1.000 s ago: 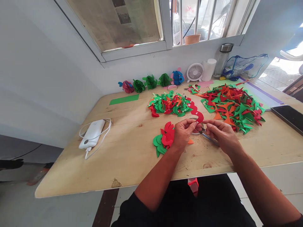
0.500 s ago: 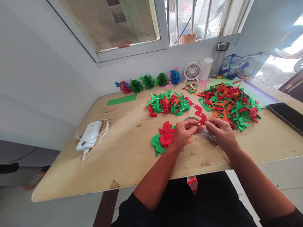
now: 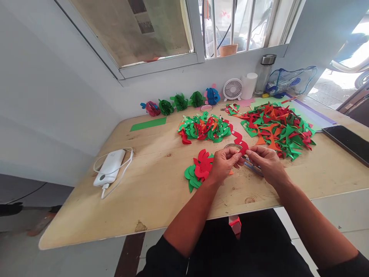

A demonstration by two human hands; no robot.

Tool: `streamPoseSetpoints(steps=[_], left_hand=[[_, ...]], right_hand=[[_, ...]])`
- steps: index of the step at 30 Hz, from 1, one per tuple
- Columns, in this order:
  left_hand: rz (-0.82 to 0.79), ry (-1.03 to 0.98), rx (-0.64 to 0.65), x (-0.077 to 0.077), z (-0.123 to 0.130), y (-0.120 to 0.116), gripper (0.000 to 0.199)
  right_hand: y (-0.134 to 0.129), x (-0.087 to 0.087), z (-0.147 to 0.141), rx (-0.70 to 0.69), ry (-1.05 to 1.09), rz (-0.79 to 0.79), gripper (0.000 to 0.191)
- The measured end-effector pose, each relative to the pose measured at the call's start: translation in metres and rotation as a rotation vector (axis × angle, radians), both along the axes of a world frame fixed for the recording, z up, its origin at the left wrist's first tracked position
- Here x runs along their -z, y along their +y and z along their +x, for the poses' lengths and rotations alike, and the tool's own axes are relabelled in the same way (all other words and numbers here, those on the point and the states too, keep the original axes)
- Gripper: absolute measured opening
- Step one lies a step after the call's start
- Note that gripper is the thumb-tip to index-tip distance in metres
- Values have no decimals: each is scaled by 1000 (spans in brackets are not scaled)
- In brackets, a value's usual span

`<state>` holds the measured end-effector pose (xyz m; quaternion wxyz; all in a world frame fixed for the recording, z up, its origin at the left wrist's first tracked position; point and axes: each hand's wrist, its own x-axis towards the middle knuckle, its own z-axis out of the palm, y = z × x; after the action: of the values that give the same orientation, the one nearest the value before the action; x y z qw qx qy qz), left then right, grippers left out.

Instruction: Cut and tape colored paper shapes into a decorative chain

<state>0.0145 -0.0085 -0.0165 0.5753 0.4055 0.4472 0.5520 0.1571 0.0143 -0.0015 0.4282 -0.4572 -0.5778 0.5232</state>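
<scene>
Above a wooden worktop (image 3: 155,181), left hand (image 3: 223,165) and right hand (image 3: 268,163) each pinch, fingertip grip closed, the near end of a red scalloped paper strip (image 3: 244,147), its length slanting away leftward toward a multicolored cut-paper bundle (image 3: 217,131), neither hand clearly nearer.

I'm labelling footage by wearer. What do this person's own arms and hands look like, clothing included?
The left hand and right hand are bare, with no gloves and no rings that I can see. Both wrists and forearms are uncovered, without a visible watch or bracelet. Plain black sleeves end around the elbows; no markings show.
</scene>
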Motion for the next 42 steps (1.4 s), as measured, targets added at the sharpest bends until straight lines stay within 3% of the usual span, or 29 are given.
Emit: streamPoseSetpoints(steps=[6,10,20,33,37,42], left_hand=[[7,18,16,-7,-2,-3,25],[5,-6,-93,-10,-4,-4,22],[29,-78,-258,-8,-3,1,35],[-10,-62,-293,-8,-3,2,33],[-4,-66,-285,-9,-4,1,29],[41,-55,-250,-7,-5,1,28]], right_hand=[[-1,-1,1,21,-38,57,30],[0,3,2,54,-123,119,27],[-2,15,1,49,-462,490,23],[-6,17,-6,23,-679,819,16],[-6,17,-7,0,-680,841,17],[-6,16,-4,9,-601,702,21]])
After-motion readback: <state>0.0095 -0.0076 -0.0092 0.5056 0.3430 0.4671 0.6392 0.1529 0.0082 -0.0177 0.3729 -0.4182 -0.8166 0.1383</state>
